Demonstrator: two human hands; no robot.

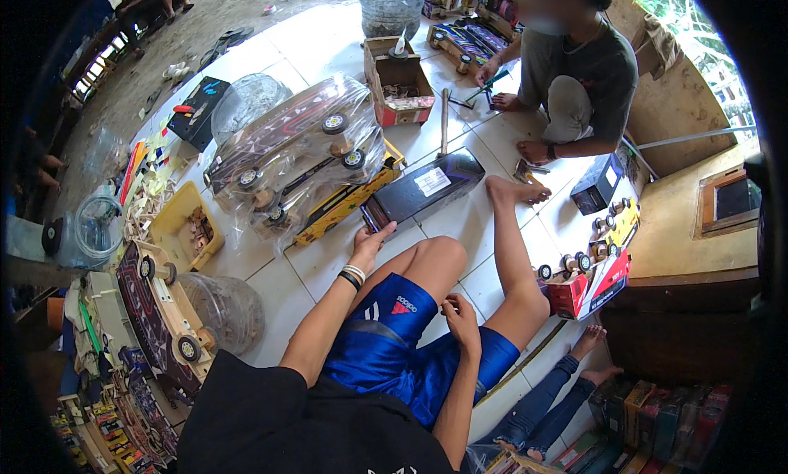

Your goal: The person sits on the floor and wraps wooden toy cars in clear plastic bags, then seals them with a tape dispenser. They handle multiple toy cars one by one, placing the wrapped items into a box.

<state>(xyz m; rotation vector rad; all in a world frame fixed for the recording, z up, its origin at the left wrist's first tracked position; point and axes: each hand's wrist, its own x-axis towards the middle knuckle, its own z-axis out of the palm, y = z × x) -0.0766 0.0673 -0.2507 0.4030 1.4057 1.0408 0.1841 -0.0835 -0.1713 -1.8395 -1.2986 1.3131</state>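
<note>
A long black box (431,187) with a white label on top lies on the tiles in front of my legs. My left hand (373,242), with bands at its wrist, has its fingers closed at the box's near left end. Over my blue shorts, my right hand (461,320) hangs with its fingers curled in; whether anything is in them is hidden. Just left of the box, a big wooden toy bus (287,166) lies on its side in clear plastic, wheels showing. A yellow toy bus (345,201) lies between it and the box.
Across from me a person (587,80) squats, a hand on a green-handled tool (490,82). A hammer (445,117) lies beyond the box. Around stand an open wooden box (398,80), a yellow tub (185,228), a red-and-white toy truck (587,285) and another toy bus (160,310).
</note>
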